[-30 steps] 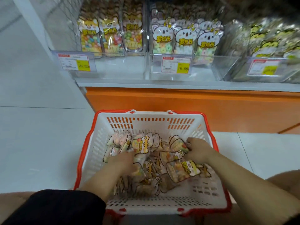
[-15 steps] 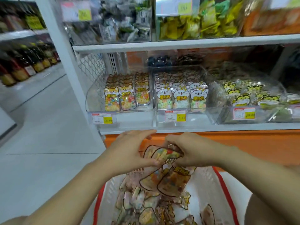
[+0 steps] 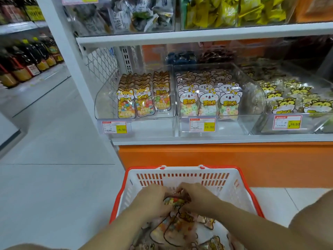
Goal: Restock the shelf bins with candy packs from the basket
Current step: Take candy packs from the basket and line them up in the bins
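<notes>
Left hand (image 3: pixel 150 202) and right hand (image 3: pixel 201 199) are down inside the basket (image 3: pixel 182 171) at six o'clock, jointly gripping one candy pack (image 3: pixel 173 202) above loose packs. Shelf bins (image 3: pixel 149 125) at twelve o'clock are part-filled.

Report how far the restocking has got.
Done: the left bin holds three rows of packs, with bare room beside them. In hand: the left hand and right hand both grip one pack low over the basket; it is not yet in a bin. Left: a heap of packs lies in the basket, so much of the job looks ahead.
</notes>
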Demonstrator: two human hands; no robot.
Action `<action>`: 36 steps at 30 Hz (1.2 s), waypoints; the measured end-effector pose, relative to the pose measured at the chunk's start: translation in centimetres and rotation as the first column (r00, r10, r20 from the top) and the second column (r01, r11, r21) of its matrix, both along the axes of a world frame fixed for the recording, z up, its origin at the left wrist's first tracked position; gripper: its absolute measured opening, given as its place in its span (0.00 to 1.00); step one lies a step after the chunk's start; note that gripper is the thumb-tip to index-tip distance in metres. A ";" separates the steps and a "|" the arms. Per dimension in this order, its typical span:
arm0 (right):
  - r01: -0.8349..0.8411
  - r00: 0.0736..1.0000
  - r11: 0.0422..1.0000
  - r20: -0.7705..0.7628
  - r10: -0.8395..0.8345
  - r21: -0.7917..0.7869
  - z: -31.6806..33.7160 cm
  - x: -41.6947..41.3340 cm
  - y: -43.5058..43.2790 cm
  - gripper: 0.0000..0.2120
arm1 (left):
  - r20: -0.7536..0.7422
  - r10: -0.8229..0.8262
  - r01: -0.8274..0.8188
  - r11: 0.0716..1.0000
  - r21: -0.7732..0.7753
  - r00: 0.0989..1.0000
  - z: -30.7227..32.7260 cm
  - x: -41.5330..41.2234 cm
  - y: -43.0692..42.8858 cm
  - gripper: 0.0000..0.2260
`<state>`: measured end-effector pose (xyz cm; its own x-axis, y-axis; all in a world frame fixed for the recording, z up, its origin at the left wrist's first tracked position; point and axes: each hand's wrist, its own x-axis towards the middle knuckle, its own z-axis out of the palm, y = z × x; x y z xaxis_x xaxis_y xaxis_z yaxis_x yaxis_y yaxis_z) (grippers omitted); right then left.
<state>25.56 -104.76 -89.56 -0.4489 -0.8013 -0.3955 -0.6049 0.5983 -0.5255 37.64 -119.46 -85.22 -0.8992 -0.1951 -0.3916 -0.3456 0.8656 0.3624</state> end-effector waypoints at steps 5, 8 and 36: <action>0.087 0.995 0.995 -0.033 -0.089 -0.055 -3.0 0.1 0.2 0.08 | -0.010 0.070 -0.070 0.998 -0.006 0.997 -0.4 1.3 -2.3 0.22; 0.089 0.994 0.990 -0.048 -0.094 -0.106 -1.8 -0.9 -0.1 0.10 | -0.023 0.179 -0.176 0.981 0.086 0.984 0.0 1.9 -3.9 0.19; 0.339 0.940 0.814 0.149 -0.306 -0.471 16.4 -2.2 -2.5 0.23 | 0.303 0.620 -0.273 -0.146 0.951 0.723 8.6 1.3 -2.5 0.18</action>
<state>23.39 -107.25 -73.19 -0.7031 -0.7103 -0.0334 -0.3779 0.4130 -0.8286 38.90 -121.98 -76.61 -0.8455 -0.2277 -0.4829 -0.2566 -0.6199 0.7416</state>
